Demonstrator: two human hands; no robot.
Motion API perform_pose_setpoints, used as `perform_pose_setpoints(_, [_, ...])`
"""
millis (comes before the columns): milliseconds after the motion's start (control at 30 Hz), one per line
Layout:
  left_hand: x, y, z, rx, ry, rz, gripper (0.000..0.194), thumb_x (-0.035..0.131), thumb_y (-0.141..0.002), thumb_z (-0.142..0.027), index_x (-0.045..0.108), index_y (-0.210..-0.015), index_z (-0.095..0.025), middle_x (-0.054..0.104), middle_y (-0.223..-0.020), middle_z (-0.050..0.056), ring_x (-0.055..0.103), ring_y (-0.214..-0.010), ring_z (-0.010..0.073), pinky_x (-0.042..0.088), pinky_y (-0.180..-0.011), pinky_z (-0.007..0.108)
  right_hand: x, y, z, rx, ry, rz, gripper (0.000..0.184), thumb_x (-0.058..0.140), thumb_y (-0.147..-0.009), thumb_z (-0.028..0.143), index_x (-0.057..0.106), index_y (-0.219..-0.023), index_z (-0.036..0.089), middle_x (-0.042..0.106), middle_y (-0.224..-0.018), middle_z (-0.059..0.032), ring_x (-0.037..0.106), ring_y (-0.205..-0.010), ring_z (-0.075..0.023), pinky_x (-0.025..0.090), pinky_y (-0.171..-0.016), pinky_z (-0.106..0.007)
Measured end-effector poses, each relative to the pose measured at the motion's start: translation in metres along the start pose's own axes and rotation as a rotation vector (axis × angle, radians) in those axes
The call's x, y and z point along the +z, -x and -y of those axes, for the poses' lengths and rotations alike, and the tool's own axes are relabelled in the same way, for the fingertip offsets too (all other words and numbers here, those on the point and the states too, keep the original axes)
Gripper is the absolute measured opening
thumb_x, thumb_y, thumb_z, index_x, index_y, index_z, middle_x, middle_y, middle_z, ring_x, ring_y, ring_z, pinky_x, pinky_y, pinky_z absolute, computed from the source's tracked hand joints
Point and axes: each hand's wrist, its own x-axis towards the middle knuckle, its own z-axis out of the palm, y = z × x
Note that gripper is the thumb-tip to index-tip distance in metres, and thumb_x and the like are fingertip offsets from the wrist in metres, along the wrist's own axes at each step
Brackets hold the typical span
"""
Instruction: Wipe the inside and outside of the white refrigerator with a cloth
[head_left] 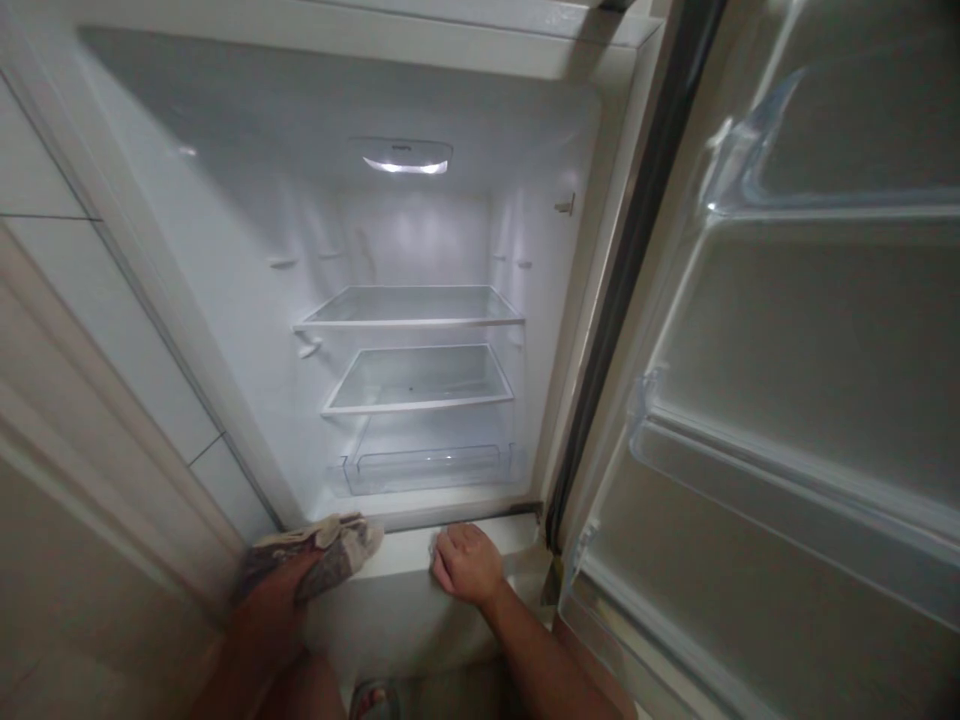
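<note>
My left hand (pixel 289 578) is closed on a crumpled grey-and-cream cloth (pixel 341 550), at the lower left corner of the open fridge (pixel 555 400). Part of the cloth hangs over the ledge (pixel 405 548) under the compartment. On the same ledge, a little right of its middle, rests my right hand (pixel 471 563), its fingers curled into a fist. Something pale shows at the fist's left side, too small to make out. Inside the fridge are two glass shelves (pixel 416 305) with white rims and a clear drawer (pixel 427 470) at the bottom.
The fridge door (pixel 810 330) stands wide open on the right, with a clear door bin (pixel 787 500) and other racks. A lit lamp (pixel 405 157) is at the top of the compartment. A tiled wall (pixel 127 330) runs close on the left. A sandalled foot (pixel 373 700) is below.
</note>
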Motion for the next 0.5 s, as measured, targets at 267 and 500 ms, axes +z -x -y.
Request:
perform_pose_setpoints(267, [0.009,0.003,-0.037,0.071,-0.037,0.098,0.075,0.056,-0.067,-0.013,0.077,-0.138,-0.026,0.075,-0.151,0.007,0.066,-0.149,0.033,0.049,-0.131,0.056,-0.006,0.003,0.006,0.096,-0.066,-0.096,0.023,0.056,-0.106,0.024,0.068,-0.087,0.02,0.068,-0.083,-0.0035,0.059,-0.081,-0.0189,0.038,-0.077,-0.032])
perform_pose_setpoints(500, [0.029,-0.009,-0.137,0.32,0.016,0.249,0.085,0.056,-0.072,0.0,0.069,-0.154,-0.019,0.065,-0.165,0.01,0.053,-0.161,0.0266,0.036,-0.14,0.047,-0.015,0.092,0.046,0.469,-0.148,-0.184,0.055,0.051,-0.1,0.014,0.066,-0.151,0.026,0.068,-0.155,-0.0112,0.061,-0.142,-0.0291,0.042,-0.118,-0.048])
